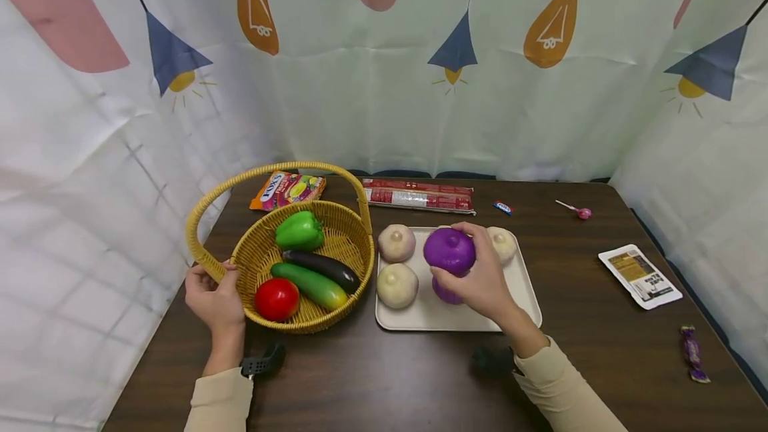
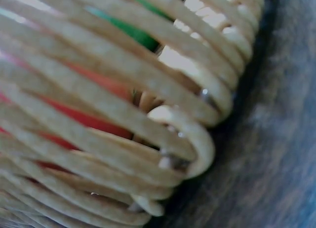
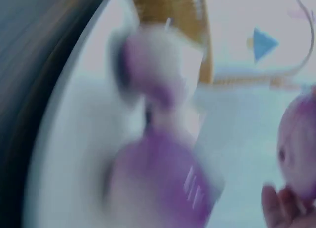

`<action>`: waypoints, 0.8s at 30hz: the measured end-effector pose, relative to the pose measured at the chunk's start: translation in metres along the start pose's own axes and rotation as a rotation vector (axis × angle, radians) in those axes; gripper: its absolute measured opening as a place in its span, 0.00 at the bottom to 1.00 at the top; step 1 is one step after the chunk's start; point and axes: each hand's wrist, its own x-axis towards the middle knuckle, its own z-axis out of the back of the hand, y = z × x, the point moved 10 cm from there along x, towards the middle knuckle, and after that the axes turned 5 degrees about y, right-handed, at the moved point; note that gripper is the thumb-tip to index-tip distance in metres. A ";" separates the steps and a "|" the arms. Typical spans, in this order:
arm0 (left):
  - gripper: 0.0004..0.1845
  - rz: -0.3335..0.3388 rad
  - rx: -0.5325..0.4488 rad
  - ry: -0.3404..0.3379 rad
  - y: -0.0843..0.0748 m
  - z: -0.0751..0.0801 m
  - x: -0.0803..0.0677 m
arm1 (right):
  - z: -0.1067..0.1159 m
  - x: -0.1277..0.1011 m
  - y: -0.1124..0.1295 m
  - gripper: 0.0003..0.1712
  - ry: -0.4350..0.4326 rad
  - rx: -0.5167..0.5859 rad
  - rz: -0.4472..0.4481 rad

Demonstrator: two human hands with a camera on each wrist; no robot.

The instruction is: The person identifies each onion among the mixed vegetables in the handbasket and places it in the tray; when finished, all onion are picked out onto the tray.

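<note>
My left hand [image 1: 223, 279] grips the rim of a wicker basket [image 1: 336, 219] near the foot of its handle. Inside lie a green pepper [image 1: 299, 231], an eggplant [image 1: 324, 267], a cucumber [image 1: 309, 284] and a tomato [image 1: 277, 299]. The left wrist view shows only the basket weave [image 2: 148, 114], with red and green showing through. My right hand [image 1: 454, 252] holds a purple onion [image 1: 449, 249] just above a white tray [image 1: 456, 317]. A second purple onion [image 1: 443, 293] lies beneath it, with three white onions [image 1: 397, 243] around. The right wrist view is blurred.
Along the back of the dark table [image 1: 384, 379] lie a snack packet [image 1: 288, 189], a long red package [image 1: 418, 195], a small candy [image 1: 503, 207] and a lollipop [image 1: 577, 210]. A white sachet [image 1: 639, 276] and a purple candy [image 1: 693, 353] sit at the right. Curtains close in three sides.
</note>
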 end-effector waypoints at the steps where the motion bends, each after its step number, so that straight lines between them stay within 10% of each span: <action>1: 0.12 0.004 0.012 0.001 0.000 0.000 -0.001 | 0.007 -0.005 -0.009 0.43 -0.002 0.015 -0.014; 12: 0.12 0.001 0.025 0.006 0.000 0.001 -0.004 | 0.077 -0.055 -0.093 0.44 -0.107 0.033 -0.193; 24: 0.12 -0.017 -0.002 0.008 -0.002 -0.001 0.000 | 0.088 -0.073 -0.117 0.45 0.055 -0.250 -0.221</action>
